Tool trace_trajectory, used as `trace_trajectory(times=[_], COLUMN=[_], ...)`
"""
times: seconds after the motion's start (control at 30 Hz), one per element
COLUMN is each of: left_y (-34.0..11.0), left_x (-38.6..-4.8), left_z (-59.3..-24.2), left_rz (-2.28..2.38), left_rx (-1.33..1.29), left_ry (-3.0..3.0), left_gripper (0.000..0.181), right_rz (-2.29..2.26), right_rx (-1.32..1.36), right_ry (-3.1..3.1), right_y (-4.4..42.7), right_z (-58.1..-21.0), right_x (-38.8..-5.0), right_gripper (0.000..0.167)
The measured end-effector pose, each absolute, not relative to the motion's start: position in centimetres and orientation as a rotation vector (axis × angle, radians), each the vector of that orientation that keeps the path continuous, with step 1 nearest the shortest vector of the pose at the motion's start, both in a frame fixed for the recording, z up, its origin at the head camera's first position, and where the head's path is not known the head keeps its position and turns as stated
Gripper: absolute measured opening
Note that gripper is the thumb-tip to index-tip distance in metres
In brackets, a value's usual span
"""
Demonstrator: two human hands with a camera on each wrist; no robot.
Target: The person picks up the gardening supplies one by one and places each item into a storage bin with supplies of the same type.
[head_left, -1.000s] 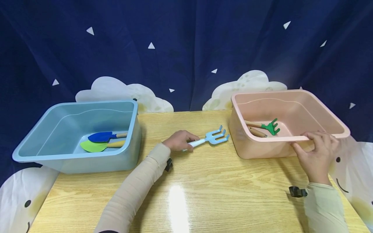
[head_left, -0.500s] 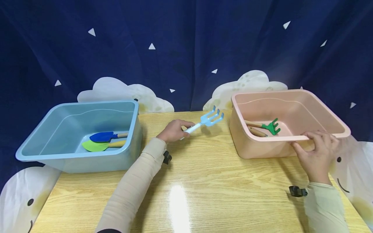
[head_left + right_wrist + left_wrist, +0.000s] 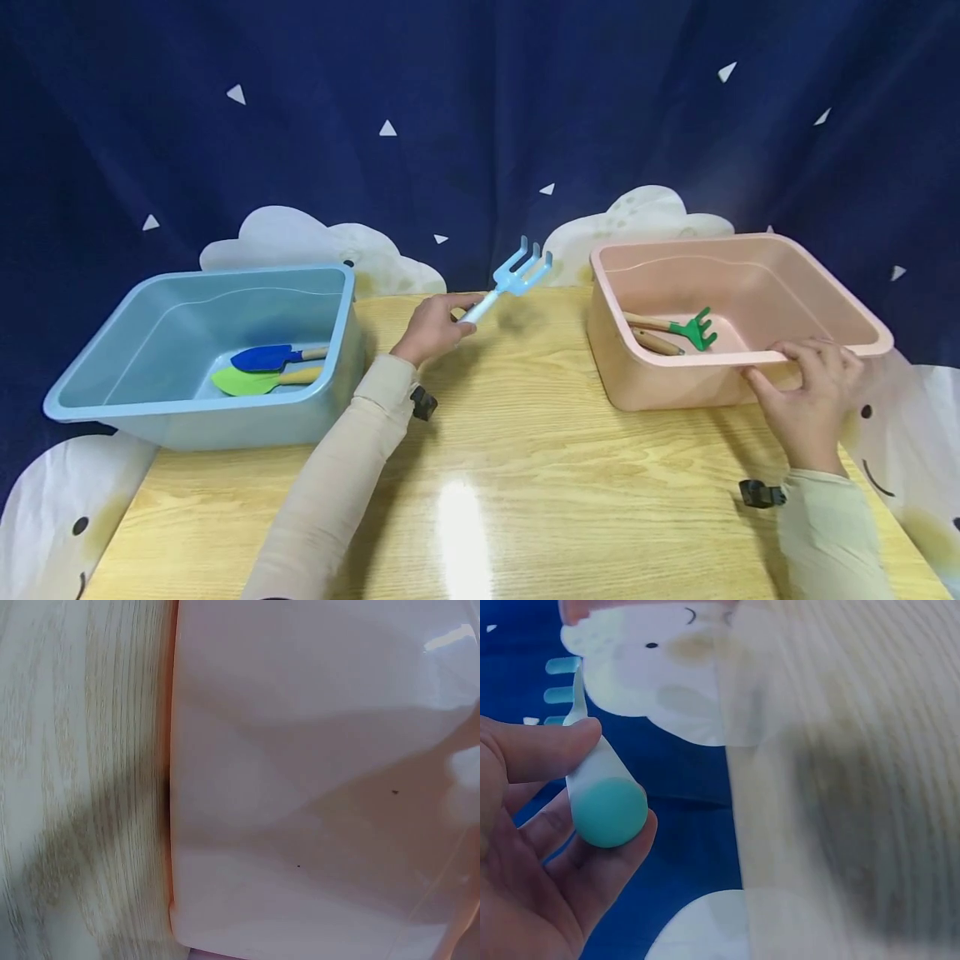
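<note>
Between the two tubs, my left hand point(image 3: 435, 327) pinches the white handle of a light blue hand fork point(image 3: 513, 279) and holds it above the table, tines up and away. In the left wrist view, thumb and fingers grip the handle point(image 3: 600, 765) near its teal end cap. My right hand point(image 3: 813, 400) grips the front rim of the pink tub point(image 3: 697, 383), thumb outside and fingers over the edge. Inside that tub lie a green rake point(image 3: 693, 329) and a wooden handle point(image 3: 658, 342) whose head is hidden. Only the tub's wall point(image 3: 300, 787) fills most of the right wrist view.
On the left stands a blue tub point(image 3: 195, 408) holding a blue trowel point(image 3: 262, 358) and a lime green trowel point(image 3: 243, 381). Both tubs rest on a wooden table point(image 3: 570, 492). A dark blue curtain point(image 3: 450, 100) with white clouds hangs behind.
My left hand has lifted the hand fork off the table and carried it up, back and somewhat left. The right hand stays on the pink tub's rim.
</note>
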State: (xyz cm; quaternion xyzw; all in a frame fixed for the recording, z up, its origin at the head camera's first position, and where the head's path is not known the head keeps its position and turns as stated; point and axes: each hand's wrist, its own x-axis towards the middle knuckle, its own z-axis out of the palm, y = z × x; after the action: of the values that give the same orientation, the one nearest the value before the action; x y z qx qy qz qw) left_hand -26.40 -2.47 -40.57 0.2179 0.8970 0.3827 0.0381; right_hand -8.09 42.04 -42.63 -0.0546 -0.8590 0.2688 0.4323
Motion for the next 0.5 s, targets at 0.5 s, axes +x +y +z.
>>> trace_trajectory(times=[0.5], left_y=[-1.7], left_x=[-26.3], left_z=[-37.3], left_rz=[1.307], left_rx=[0.760], left_ry=[2.636], left_gripper=[0.050], right_rz=[0.690], right_rx=[-0.101], right_ry=[-2.103], right_y=[42.2], right_z=[-43.2], right_x=[-8.3], right_gripper=[0.061])
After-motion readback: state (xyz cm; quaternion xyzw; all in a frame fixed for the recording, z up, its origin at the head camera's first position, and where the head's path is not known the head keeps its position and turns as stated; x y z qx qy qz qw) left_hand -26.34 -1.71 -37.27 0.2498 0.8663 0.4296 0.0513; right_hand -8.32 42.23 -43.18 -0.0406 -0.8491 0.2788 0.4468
